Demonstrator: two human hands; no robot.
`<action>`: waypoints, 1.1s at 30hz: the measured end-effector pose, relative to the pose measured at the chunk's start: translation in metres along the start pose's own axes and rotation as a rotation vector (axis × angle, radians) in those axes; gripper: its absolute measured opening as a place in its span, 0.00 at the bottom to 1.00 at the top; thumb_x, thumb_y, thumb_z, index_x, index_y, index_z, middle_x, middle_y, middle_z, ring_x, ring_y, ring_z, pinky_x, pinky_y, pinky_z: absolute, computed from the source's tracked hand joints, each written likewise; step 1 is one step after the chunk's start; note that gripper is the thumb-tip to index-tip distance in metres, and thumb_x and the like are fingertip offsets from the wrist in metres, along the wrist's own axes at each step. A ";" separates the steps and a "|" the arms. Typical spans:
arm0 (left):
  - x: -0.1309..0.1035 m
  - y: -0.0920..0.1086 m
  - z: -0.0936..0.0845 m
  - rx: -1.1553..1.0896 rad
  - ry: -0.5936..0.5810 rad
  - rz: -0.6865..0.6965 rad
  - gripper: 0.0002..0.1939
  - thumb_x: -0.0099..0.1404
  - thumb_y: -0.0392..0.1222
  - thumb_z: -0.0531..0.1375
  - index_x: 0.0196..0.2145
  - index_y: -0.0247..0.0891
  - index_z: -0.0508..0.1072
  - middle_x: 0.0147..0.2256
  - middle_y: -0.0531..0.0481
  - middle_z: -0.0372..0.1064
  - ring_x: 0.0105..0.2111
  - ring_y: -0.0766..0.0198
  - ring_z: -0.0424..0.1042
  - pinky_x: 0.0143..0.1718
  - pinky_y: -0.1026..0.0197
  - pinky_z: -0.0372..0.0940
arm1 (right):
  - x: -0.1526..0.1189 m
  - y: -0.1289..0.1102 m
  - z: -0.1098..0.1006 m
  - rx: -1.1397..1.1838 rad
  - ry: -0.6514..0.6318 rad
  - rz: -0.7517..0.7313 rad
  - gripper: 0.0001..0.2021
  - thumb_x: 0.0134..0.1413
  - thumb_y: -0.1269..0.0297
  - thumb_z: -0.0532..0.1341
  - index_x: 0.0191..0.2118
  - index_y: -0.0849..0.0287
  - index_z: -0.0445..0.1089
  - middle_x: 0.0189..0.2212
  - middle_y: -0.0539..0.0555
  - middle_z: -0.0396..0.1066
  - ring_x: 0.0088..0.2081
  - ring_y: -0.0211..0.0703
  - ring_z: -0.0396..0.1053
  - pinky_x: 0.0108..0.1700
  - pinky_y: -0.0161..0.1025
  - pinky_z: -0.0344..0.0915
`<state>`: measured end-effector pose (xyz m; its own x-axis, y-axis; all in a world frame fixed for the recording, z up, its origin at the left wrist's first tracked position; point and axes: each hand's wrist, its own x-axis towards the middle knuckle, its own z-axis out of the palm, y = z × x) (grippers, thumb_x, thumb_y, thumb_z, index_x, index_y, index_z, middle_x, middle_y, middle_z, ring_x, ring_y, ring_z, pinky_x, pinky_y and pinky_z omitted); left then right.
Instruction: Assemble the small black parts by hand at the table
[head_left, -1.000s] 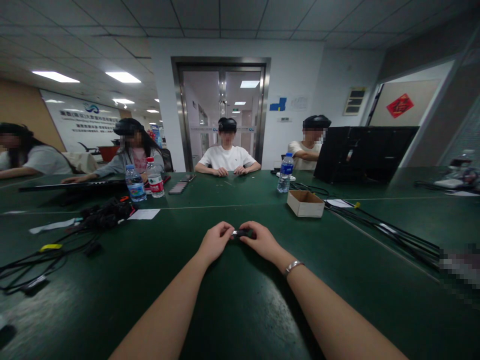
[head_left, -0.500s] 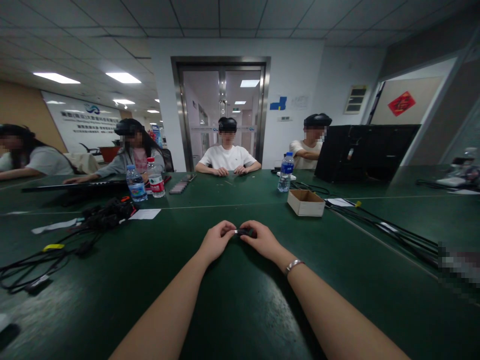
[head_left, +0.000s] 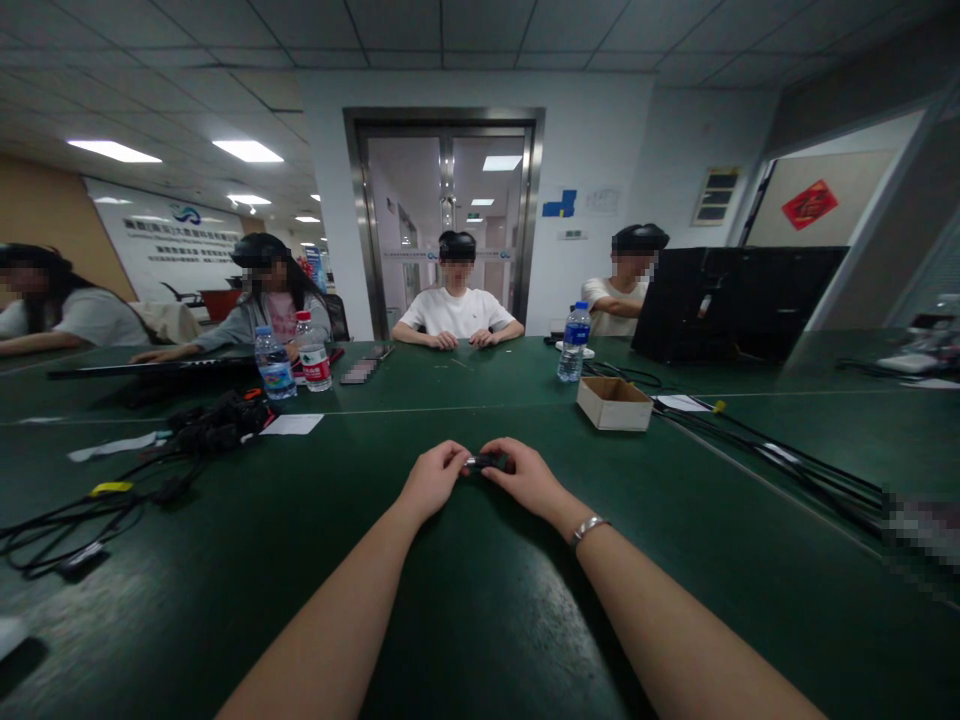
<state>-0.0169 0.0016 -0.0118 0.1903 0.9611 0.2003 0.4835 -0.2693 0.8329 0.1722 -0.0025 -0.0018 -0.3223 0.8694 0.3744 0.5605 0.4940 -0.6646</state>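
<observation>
Between my two hands lies a small dark object with a silvery end (head_left: 486,461), low over the green table (head_left: 480,600). It is too small to name surely. My left hand (head_left: 435,478) pinches its silvery end with thumb and fingertips. The dark body is gripped by my right hand (head_left: 526,474), thumb on the near side and fingers behind. A metal bracelet circles my right wrist. The fingers hide parts of the object.
An open cardboard box (head_left: 615,405) stands ahead on the right, with a water bottle (head_left: 574,343) behind it. Black cables (head_left: 780,455) run along the right. More bottles (head_left: 276,364) and a black cable heap (head_left: 217,425) are on the left. Several people sit around the table.
My hands stay in nearly the same place. Slightly more of the dark object shows between my fingers, and its silvery end is a little clearer.
</observation>
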 end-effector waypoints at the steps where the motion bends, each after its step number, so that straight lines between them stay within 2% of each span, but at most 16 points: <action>1: 0.000 0.000 0.000 0.012 0.001 -0.006 0.16 0.64 0.52 0.50 0.36 0.39 0.72 0.31 0.51 0.73 0.32 0.63 0.70 0.36 0.62 0.62 | 0.000 0.000 0.000 0.001 0.000 -0.002 0.12 0.49 0.66 0.63 0.42 0.57 0.71 0.38 0.52 0.71 0.36 0.38 0.66 0.40 0.38 0.64; 6: 0.000 0.001 -0.001 0.035 0.010 -0.029 0.18 0.63 0.54 0.50 0.36 0.39 0.72 0.29 0.52 0.72 0.29 0.64 0.68 0.33 0.63 0.60 | 0.000 0.002 0.002 -0.005 0.008 -0.019 0.12 0.49 0.66 0.63 0.42 0.56 0.71 0.37 0.51 0.70 0.34 0.38 0.65 0.38 0.37 0.63; 12: -0.002 0.004 -0.002 0.048 0.034 -0.025 0.20 0.64 0.55 0.48 0.30 0.39 0.71 0.27 0.52 0.71 0.27 0.64 0.67 0.31 0.63 0.58 | 0.000 -0.001 0.003 -0.021 0.029 -0.058 0.12 0.48 0.68 0.64 0.42 0.56 0.70 0.38 0.51 0.69 0.32 0.36 0.63 0.36 0.36 0.62; 16: -0.004 0.006 -0.003 0.026 0.023 -0.019 0.19 0.64 0.55 0.48 0.33 0.39 0.71 0.28 0.52 0.71 0.29 0.63 0.68 0.32 0.62 0.59 | 0.000 -0.004 0.001 -0.023 0.031 -0.044 0.12 0.48 0.68 0.64 0.42 0.56 0.70 0.38 0.51 0.69 0.32 0.37 0.63 0.36 0.37 0.62; 27: 0.000 0.001 0.000 -0.131 0.021 0.121 0.07 0.62 0.42 0.56 0.37 0.41 0.71 0.37 0.51 0.72 0.40 0.62 0.71 0.45 0.59 0.63 | 0.001 0.002 0.002 -0.008 0.038 -0.029 0.11 0.49 0.65 0.63 0.41 0.57 0.71 0.37 0.51 0.71 0.34 0.38 0.66 0.37 0.37 0.63; 33: -0.002 0.002 -0.002 -0.154 0.020 0.123 0.10 0.59 0.38 0.59 0.40 0.41 0.71 0.41 0.49 0.71 0.42 0.61 0.70 0.43 0.59 0.64 | 0.001 0.001 0.002 0.005 0.037 -0.016 0.11 0.49 0.64 0.63 0.41 0.57 0.71 0.37 0.52 0.71 0.36 0.39 0.67 0.38 0.37 0.64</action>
<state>-0.0178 -0.0005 -0.0091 0.2221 0.9228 0.3148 0.3211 -0.3741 0.8700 0.1713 -0.0009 -0.0033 -0.3029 0.8609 0.4088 0.5514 0.5082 -0.6616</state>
